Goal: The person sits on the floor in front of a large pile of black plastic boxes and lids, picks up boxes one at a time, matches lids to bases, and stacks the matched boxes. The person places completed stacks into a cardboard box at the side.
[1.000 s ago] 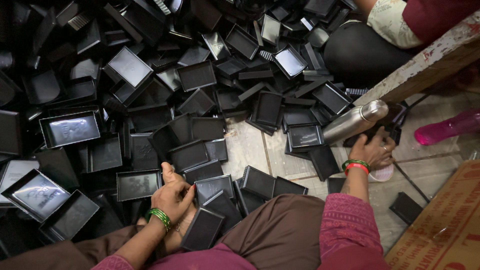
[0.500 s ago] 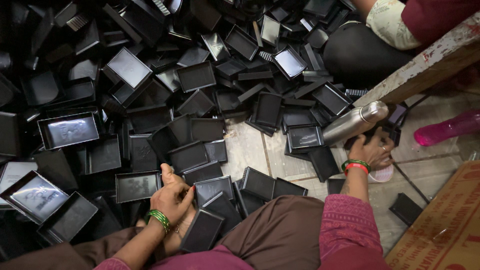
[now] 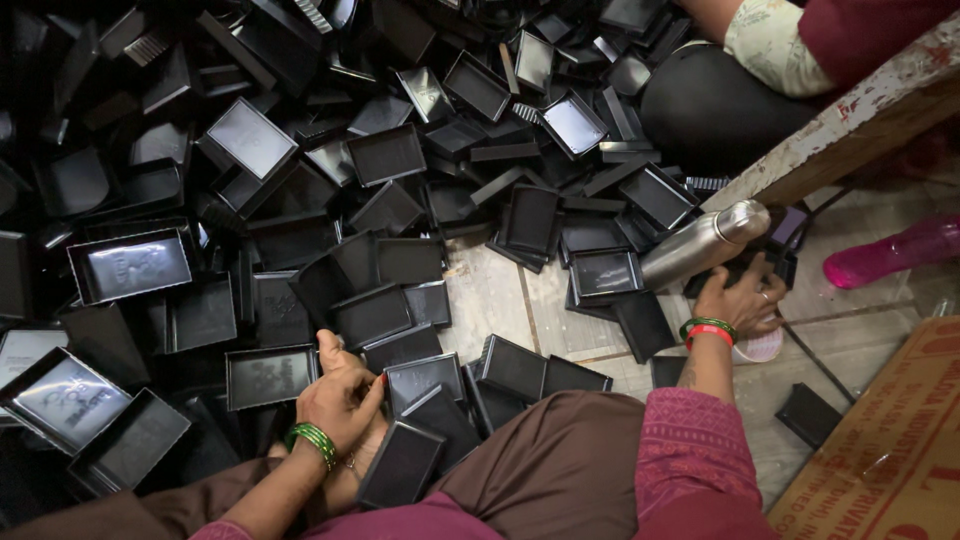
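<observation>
My left hand (image 3: 342,392), with green bangles at the wrist, rests low on the heap with its fingers curled and thumb up, touching the edge of a shallow black plastic tray (image 3: 268,376). Another black tray (image 3: 400,465) lies against my knee just to its right. My right hand (image 3: 742,302), wearing green and red bangles, reaches out with fingers apart onto dark trays beneath the cap end of a steel bottle (image 3: 700,246) that lies tilted on the pile.
Several black rectangular trays (image 3: 385,155) cover the tiled floor (image 3: 490,300). Another person's knee in black (image 3: 715,110) sits at the top right, behind a worn wooden beam (image 3: 850,130). A pink bottle (image 3: 895,252), a cardboard box (image 3: 890,450) and a small white lid (image 3: 760,346) lie to the right.
Both hands stay almost where they were. The right hand's fingers have shifted slightly by the steel bottle.
</observation>
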A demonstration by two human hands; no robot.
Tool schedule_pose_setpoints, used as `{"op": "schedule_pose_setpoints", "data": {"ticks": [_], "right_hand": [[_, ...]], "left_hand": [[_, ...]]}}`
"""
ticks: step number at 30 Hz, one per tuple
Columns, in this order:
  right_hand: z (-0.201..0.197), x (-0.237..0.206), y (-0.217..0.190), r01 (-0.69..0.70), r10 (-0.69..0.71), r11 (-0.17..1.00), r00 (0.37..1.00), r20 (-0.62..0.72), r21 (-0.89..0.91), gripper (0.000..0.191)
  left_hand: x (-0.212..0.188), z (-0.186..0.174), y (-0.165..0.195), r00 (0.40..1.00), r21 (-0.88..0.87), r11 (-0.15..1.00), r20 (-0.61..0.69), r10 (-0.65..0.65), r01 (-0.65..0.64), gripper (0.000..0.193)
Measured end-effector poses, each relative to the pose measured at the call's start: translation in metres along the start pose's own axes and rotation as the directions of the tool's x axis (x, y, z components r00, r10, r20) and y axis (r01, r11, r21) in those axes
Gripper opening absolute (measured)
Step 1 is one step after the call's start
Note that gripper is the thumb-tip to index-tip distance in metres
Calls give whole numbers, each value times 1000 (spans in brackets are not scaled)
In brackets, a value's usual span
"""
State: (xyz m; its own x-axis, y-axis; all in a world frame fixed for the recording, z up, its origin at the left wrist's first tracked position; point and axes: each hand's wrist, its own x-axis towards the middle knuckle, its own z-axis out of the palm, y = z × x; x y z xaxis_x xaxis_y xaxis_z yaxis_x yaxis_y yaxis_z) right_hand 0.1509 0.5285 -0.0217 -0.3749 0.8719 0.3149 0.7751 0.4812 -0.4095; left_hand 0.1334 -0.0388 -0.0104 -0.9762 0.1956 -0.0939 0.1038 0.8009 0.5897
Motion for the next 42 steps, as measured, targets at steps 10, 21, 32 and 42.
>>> {"op": "schedule_pose_setpoints", "data": {"ticks": [10, 21, 32, 42], "right_hand": [[-14, -4, -10, -34, 34, 999, 999, -4, 26, 71], [-56, 2, -20, 250, -72, 885, 907, -416, 392, 57], [-84, -231, -237, 484, -837, 338, 547, 23, 807, 34], [27, -238, -248, 578, -863, 479, 449, 232, 661, 45]], "left_hand": [[2, 5, -5, 1000, -2, 1000, -17, 26, -26, 20], [5, 16, -12, 978, -53, 987, -147, 145, -155, 18], [18, 2, -6, 991, -152, 979, -36, 131, -135, 17], [175, -82, 74, 808, 142, 899, -395, 436, -415, 40]]}}
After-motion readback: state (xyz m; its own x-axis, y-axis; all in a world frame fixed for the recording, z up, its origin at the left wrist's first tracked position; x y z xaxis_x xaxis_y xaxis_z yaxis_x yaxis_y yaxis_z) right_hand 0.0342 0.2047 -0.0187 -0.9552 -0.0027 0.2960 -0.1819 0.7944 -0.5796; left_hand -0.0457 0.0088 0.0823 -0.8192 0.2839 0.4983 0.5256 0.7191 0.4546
